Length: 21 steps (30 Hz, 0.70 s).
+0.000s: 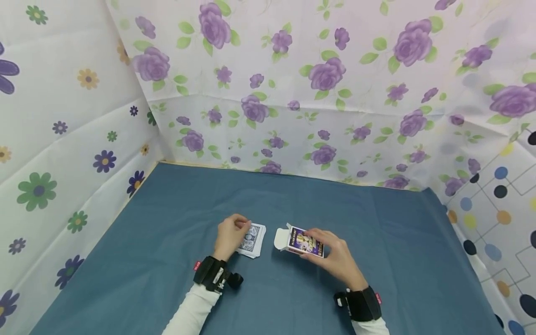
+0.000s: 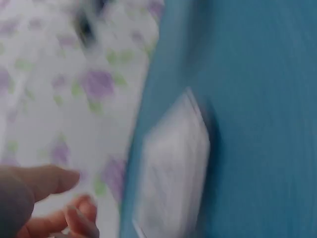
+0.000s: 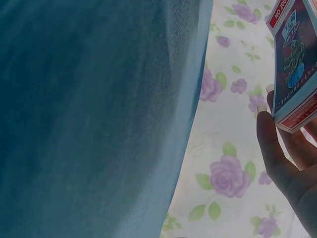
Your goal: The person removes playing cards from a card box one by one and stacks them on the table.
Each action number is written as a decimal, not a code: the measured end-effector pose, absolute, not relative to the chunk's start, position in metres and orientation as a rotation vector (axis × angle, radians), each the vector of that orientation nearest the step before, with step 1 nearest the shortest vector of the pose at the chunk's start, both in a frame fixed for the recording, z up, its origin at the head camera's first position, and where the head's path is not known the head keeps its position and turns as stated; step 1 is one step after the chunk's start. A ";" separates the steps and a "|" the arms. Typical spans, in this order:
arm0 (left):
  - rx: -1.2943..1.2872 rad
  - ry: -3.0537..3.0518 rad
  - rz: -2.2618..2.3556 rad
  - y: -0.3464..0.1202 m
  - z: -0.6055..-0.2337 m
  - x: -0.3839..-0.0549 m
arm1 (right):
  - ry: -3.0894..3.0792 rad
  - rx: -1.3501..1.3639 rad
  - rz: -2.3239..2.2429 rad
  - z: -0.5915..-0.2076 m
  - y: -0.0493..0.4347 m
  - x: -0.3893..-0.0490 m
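A stack of playing cards (image 1: pixel 251 238) with blue patterned backs lies on the cloth, its edges slightly uneven. My left hand (image 1: pixel 229 236) is at the stack's left side, fingers loosely bent and overlapping its edge in the head view. In the left wrist view the blurred cards (image 2: pixel 173 168) appear apart from the fingertips (image 2: pixel 64 179), with nothing between thumb and fingers. To the right, my right hand (image 1: pixel 337 258) grips a card box (image 1: pixel 307 241) by its sides. The box's white end flap (image 1: pixel 281 238) stands open, facing the cards. The right wrist view shows the box (image 3: pixel 297 59) between thumb and fingers.
A blue cloth (image 1: pixel 167 279) covers the table. Behind it hangs a white sheet with purple roses (image 1: pixel 326 74); a flowered sheet (image 1: pixel 71 153) borders the left side, and a dotted one (image 1: pixel 502 223) the right. Black camera straps (image 1: pixel 211 274) circle both wrists.
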<state>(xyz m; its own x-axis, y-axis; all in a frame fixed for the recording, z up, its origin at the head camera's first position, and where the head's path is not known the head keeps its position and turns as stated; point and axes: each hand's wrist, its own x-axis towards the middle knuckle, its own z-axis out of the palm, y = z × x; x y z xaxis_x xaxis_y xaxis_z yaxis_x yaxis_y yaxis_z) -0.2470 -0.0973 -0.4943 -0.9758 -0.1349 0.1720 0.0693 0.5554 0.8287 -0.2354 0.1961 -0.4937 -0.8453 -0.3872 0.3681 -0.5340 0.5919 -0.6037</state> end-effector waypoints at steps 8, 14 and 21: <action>-0.448 -2.660 -1.635 -0.054 -0.474 -0.238 | -2.595 0.805 1.092 -0.491 0.192 -0.232; -0.448 -2.732 -1.702 -0.047 -0.472 -0.237 | -2.584 0.821 1.103 -0.489 0.190 -0.228; -0.423 -2.803 -1.776 -0.046 -0.467 -0.238 | -2.555 0.857 1.112 -0.486 0.190 -0.229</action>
